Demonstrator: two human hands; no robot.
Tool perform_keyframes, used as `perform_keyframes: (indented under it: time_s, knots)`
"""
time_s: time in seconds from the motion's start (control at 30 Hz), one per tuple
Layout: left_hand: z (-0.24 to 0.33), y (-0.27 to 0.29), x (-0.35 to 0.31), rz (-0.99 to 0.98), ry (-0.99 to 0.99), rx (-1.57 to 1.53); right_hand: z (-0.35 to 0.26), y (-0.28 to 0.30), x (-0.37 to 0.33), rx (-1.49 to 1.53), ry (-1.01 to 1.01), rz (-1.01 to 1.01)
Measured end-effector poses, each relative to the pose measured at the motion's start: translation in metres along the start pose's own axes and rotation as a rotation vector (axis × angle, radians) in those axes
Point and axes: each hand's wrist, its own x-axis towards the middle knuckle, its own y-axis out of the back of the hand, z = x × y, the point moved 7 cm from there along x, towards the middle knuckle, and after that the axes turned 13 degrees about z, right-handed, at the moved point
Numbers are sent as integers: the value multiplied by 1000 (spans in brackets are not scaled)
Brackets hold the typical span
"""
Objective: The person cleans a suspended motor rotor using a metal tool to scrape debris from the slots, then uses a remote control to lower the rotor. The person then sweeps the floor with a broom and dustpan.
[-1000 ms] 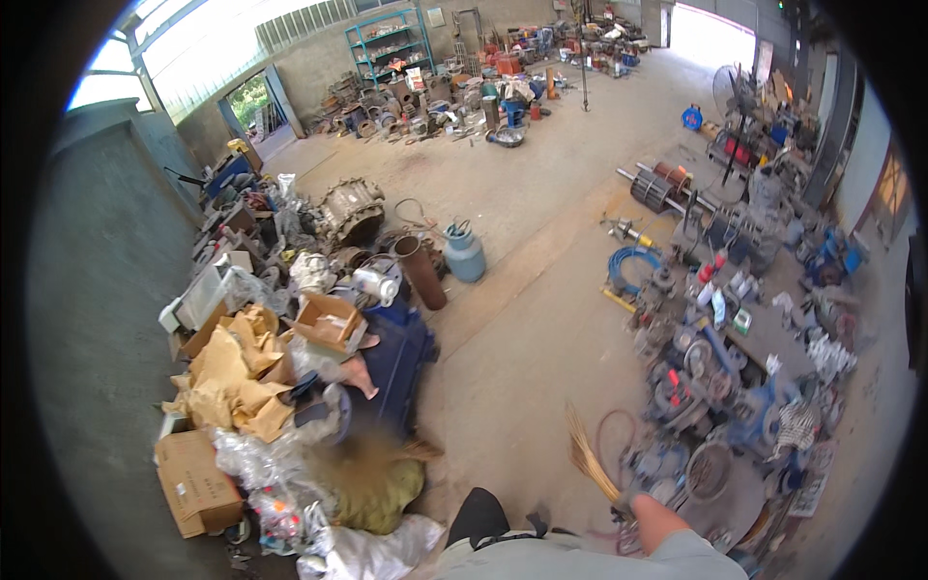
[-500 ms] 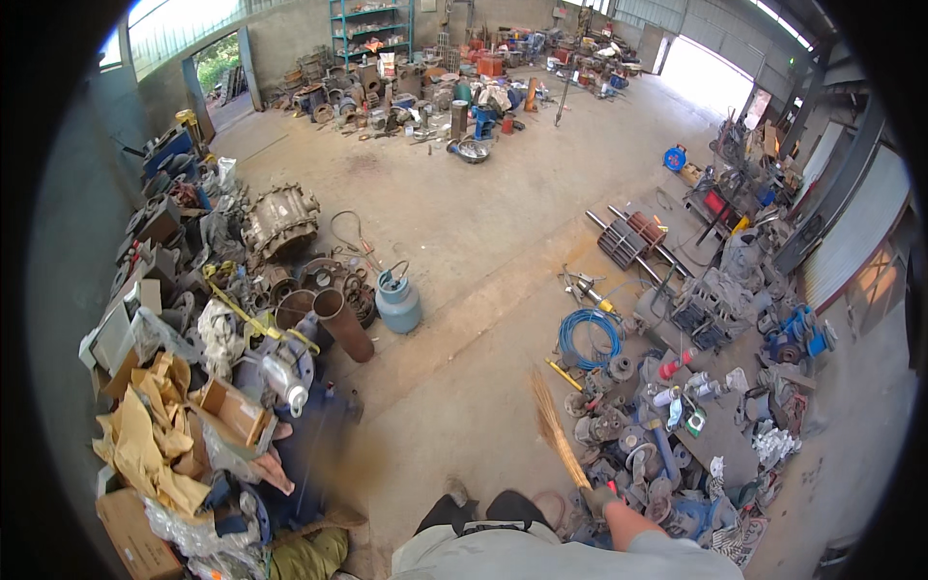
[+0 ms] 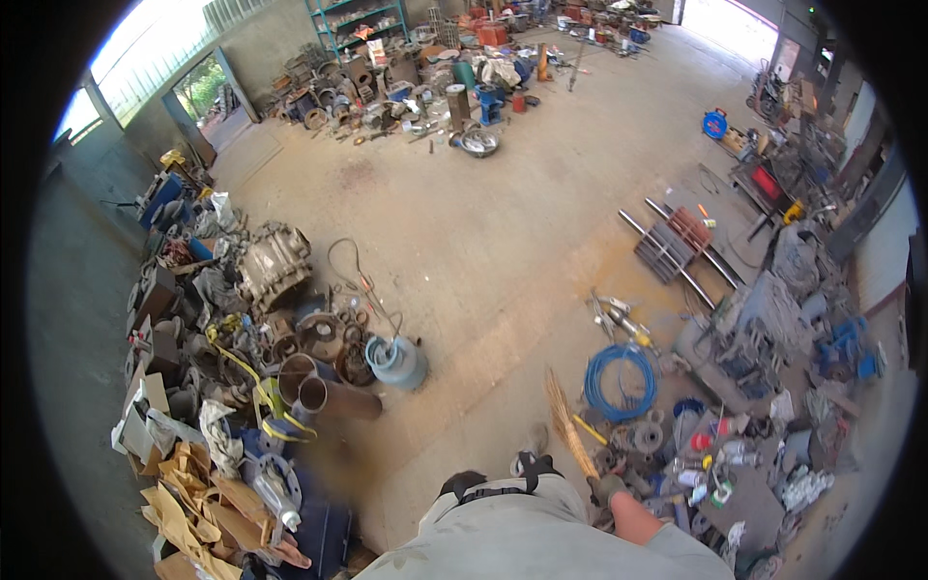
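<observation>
A straw broom [image 3: 568, 425] slants down to the floor on my right side, its bristles pointing forward. My right hand [image 3: 607, 489], in a dark glove, is closed around the broom's upper end. Beside that hand lie greasy metal parts [image 3: 643, 440] on the floor, and a yellow bar [image 3: 590, 430] is close to the bristles. A coil of blue hose [image 3: 620, 383] rests a little farther ahead. My left hand is out of view.
To the left stand a light blue gas cylinder [image 3: 397, 363], rusty pipes [image 3: 338, 397] and a large gear housing [image 3: 275, 265], with torn cardboard [image 3: 188, 493] nearer. Ahead right lies a rotor-like part with shafts [image 3: 667, 249]. More machine parts [image 3: 387, 92] fill the back.
My view has moved forward and tilted, so the piles shift in the picture. My feet have changed position. The broom stays in my right hand.
</observation>
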Motion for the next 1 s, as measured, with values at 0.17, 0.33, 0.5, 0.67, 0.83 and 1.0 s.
perform_keyframes:
  time_s: [0.17, 0.33, 0.5, 0.67, 0.83, 1.0]
  knots:
    - [52, 30, 0, 54, 186, -72, -204, 82, 186, -53, 177, 63]
    - [157, 22, 53, 44, 257, -163, -396, 168, 270, 50, 155, -68]
    - [291, 23, 154, -48, 246, -215, -474, 201, 349, 240, 62, -123]
    - [394, 54, 218, -137, 196, -278, -459, 249, 393, -352, 68, -14]
    - [468, 116, 279, -144, 189, -307, -535, 306, 370, -456, 207, 15]
    - [539, 181, 363, -88, 252, -273, -673, 325, 422, -413, 143, 8]
